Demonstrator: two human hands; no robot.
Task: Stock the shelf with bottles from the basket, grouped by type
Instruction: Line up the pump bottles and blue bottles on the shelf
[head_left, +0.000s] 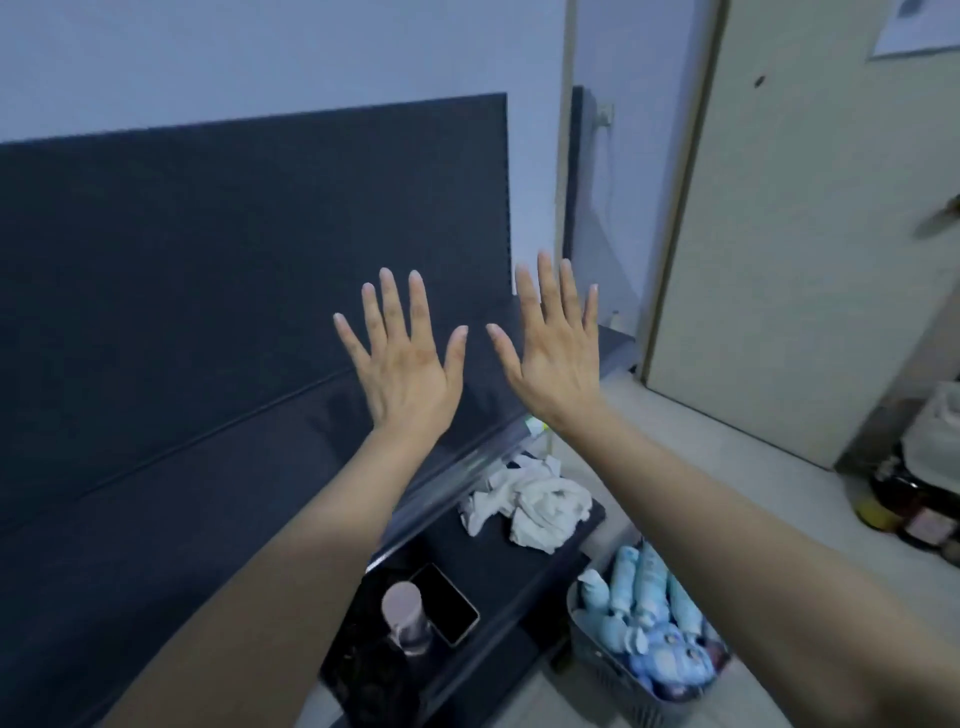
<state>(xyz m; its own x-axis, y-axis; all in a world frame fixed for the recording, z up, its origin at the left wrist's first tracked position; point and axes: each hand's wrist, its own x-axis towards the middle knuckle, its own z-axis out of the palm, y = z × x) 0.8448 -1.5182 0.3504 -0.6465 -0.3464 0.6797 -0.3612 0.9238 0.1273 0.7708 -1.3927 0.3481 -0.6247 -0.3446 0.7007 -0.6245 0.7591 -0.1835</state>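
Observation:
My left hand (402, 358) and my right hand (553, 348) are raised side by side in front of me, fingers straight and spread, backs toward me, holding nothing. They hover above the dark shelf (182, 441), whose flat top board and tall back panel are bare. On the floor at the lower right stands a grey basket (597, 660) packed with several light blue bottles (644, 587), some with darker blue printed labels. Both hands are well above and to the upper left of the basket.
A lower dark shelf board (519, 561) carries a crumpled white cloth (535, 504), a black phone (444, 603) and a pinkish cup (402, 613). A beige door (805, 234) stands at the right. Jars (904, 499) sit on the floor by the right edge.

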